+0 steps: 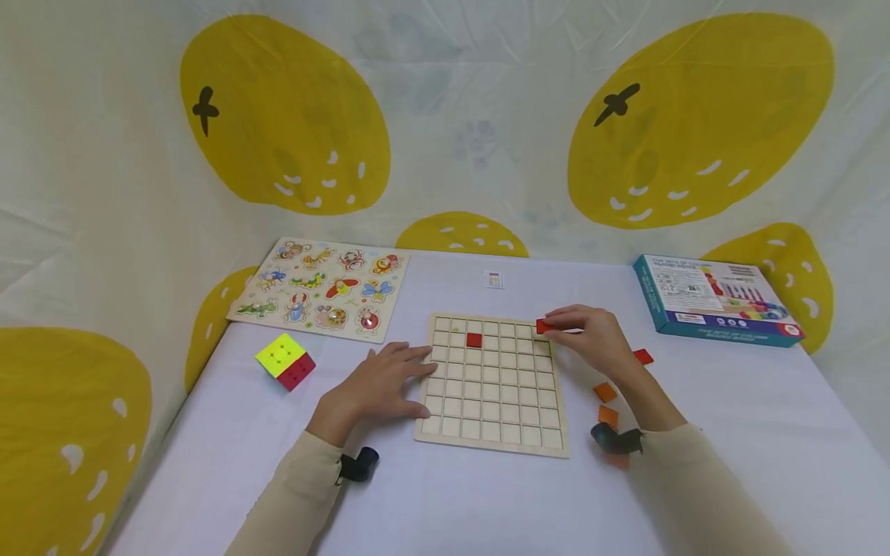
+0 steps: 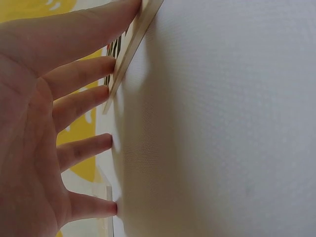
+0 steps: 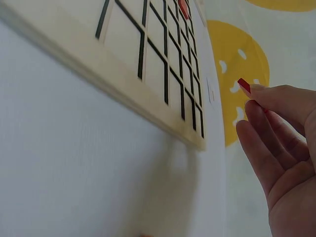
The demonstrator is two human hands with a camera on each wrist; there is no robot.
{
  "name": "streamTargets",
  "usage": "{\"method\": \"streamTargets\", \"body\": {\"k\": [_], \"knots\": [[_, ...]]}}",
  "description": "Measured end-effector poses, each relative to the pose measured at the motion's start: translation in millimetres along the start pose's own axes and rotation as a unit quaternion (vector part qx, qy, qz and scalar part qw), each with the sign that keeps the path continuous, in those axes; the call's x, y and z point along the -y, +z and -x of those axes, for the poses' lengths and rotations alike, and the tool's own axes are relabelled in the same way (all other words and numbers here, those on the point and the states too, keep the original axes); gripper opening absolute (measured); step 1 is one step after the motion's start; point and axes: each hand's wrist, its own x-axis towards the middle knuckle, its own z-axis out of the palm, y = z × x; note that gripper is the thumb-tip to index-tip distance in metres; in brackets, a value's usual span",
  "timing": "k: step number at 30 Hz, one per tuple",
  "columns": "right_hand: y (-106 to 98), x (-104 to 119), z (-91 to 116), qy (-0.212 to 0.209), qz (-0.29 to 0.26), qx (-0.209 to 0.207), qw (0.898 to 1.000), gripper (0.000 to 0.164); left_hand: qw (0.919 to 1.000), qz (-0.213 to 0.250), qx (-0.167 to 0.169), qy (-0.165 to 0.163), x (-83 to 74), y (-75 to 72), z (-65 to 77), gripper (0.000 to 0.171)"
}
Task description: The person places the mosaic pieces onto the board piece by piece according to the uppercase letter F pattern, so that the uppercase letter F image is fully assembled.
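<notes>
A wooden grid board point(image 1: 490, 386) lies on the white table, with one red square tile point(image 1: 474, 340) in a cell of its second row from the far edge. My right hand point(image 1: 591, 336) pinches another red tile point(image 3: 244, 85) between thumb and fingertips, above the board's far right corner. On the left, my left hand point(image 1: 382, 386) rests with spread fingers, its thumb and some fingertips touching the board's left edge. Several orange tiles point(image 1: 608, 417) and a red tile point(image 1: 643, 357) lie on the table beside and under my right forearm.
A colourful puzzle cube point(image 1: 286, 361) stands at left, before an insect peg puzzle point(image 1: 323, 289). Beyond the board lies a small printed card point(image 1: 494, 279). At the back right is a flat game box point(image 1: 716, 300). A patterned cloth wall encloses the table's back and sides.
</notes>
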Motion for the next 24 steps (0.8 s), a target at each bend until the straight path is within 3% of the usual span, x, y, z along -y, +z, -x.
{"method": "streamTargets", "body": {"k": [9,13,24], "knots": [[28.9,15.1,-8.5,-0.009,-0.012,0.013,1.0,0.026,1.0,-0.002,-0.004,0.0,3.0,3.7,-1.3,0.072],[39.9,19.5,-12.2,-0.032,-0.016,0.016,0.999,0.026,1.0,-0.002,-0.005,-0.001,3.5,4.0,-1.8,0.072],[60.6,29.6,-20.7,-0.063,-0.02,0.037,0.997,0.022,1.0,-0.004,-0.005,-0.001,3.6,3.5,-2.5,0.071]]}}
